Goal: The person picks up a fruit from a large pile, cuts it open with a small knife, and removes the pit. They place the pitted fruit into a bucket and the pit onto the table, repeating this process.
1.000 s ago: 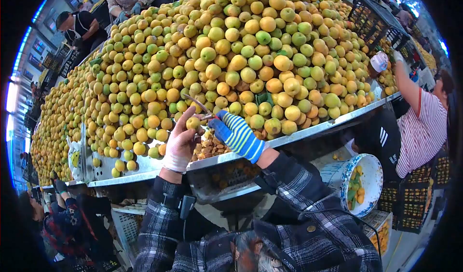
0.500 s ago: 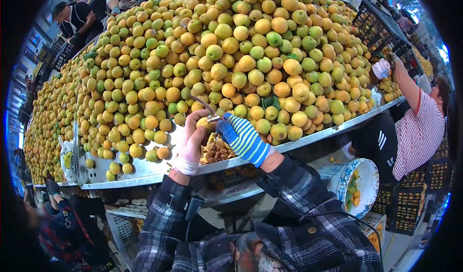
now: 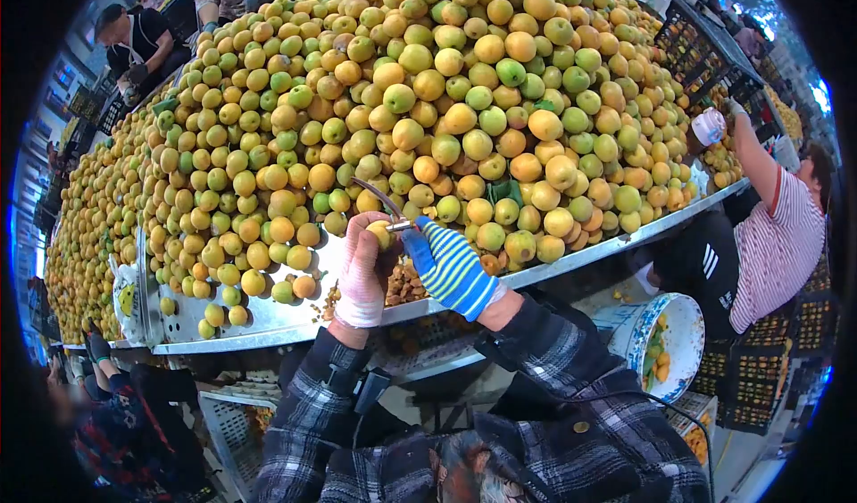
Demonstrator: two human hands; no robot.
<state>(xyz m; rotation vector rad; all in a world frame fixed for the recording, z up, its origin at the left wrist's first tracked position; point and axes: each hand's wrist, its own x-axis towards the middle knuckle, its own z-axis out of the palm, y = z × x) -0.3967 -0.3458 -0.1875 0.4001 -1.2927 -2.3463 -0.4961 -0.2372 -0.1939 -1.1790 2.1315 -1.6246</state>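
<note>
My left hand [image 3: 359,275], in a pinkish-white glove, grips a small yellow apricot [image 3: 381,232] between thumb and fingers. In a blue, white and yellow striped glove, my right hand [image 3: 457,271] is closed around a small knife with a metal collar. Its thin curved blade [image 3: 378,194] points up and left, above the apricot. Both hands meet over the near edge of the metal table [image 3: 254,323]. Below them lies a heap of brown fruit stones [image 3: 405,285], partly hidden by my hands.
A large pile of yellow-green apricots [image 3: 428,83] rises in front. To the right, a person in a striped shirt [image 3: 781,249] sits near a white bucket [image 3: 683,347] holding fruit bits. Other people work behind and at left. A perforated crate [image 3: 228,432] stands below.
My left hand has shifted slightly right and stands more upright, with the apricot still in it. The knife and right hand have dipped a little. The whole view has moved slightly.
</note>
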